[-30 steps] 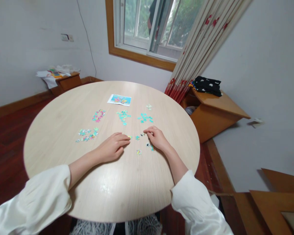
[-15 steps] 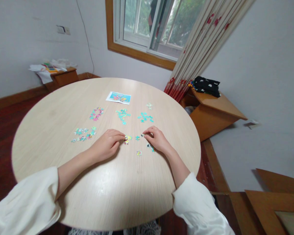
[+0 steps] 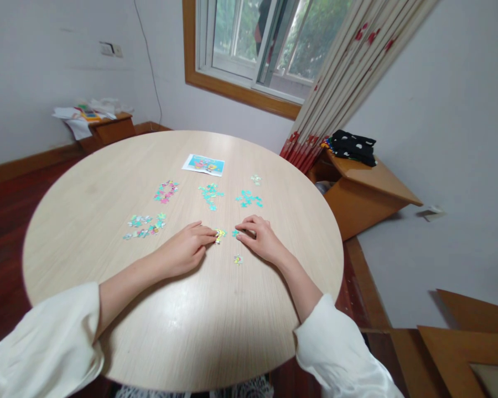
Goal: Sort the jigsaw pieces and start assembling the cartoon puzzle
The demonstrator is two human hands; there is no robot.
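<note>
My left hand (image 3: 190,247) rests on the round table, its fingertips pressed to the left edge of a small yellow cluster of joined jigsaw pieces (image 3: 219,235). Just across a narrow gap, my right hand (image 3: 260,237) has thumb and forefinger at a teal jigsaw piece (image 3: 235,234), pinching its right side. Closer to me lies a loose yellow-and-white piece (image 3: 238,260). The pieces seen earlier near my right hand are hidden beneath it.
Sorted pieces lie in groups: a pink ring (image 3: 166,192), mixed pieces (image 3: 145,225), teal pieces (image 3: 210,195), more teal pieces (image 3: 249,199) and a pale group (image 3: 255,179). A picture card (image 3: 203,165) lies at the back of the table (image 3: 182,326).
My right hand has shifted left, from a small dark-and-white piece to the teal piece. My left hand stays at the yellow cluster. The view has moved slightly.
</note>
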